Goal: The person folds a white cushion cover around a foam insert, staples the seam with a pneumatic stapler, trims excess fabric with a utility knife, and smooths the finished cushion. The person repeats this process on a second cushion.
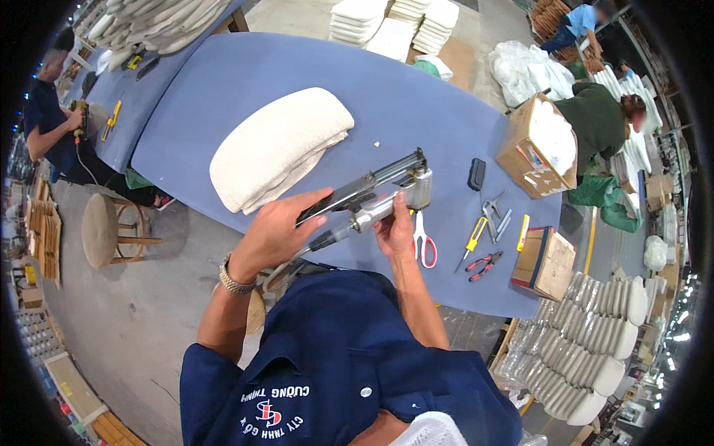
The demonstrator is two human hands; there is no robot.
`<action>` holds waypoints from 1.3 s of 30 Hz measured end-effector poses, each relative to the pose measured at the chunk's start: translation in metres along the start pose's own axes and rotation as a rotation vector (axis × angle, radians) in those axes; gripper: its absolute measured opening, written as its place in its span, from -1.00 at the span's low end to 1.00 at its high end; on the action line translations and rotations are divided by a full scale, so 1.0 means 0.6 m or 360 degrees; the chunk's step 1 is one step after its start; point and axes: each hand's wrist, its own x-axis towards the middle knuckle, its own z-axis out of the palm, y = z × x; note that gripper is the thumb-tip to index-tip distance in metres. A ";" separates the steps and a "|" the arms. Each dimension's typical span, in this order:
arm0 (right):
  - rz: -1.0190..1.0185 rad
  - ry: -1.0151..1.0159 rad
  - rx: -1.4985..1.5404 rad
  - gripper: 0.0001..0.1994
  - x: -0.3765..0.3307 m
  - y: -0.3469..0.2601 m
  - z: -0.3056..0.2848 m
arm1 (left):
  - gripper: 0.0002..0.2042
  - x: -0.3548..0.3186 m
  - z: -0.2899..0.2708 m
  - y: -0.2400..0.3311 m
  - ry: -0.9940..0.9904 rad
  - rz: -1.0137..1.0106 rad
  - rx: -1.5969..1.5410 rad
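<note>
staple gun (372, 212), long axis diagonal, pointing upper-right

Head-worn, the left of two side-by-side fisheye cameras looks steeply down over the shirt (327, 342) at close range onto the left hand (279, 232) and right hand (396, 234), both near mid-frame, and faces out across the blue table (439, 134), which stretches away toward the upper edge; the wide lens bends straight edges near its rim, takes in workshop floor (149, 320) at left and stacked pads (569, 346) at lower right, and darkens in the corners
</note>
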 end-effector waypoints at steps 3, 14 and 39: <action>-0.0084 -0.0067 -0.0101 -0.60 -0.042 -0.004 0.047 | -0.59 0.025 0.035 0.027 0.0080 -0.0007 -0.0116; -0.0431 0.0230 -0.0633 -0.68 -0.073 -0.073 0.043 | -0.46 0.065 0.097 0.044 0.0471 0.0391 0.0296; -0.0488 0.0698 -0.3134 -0.41 0.136 0.163 0.028 | -0.09 -0.121 -0.037 -0.571 -0.0263 -0.0141 0.0869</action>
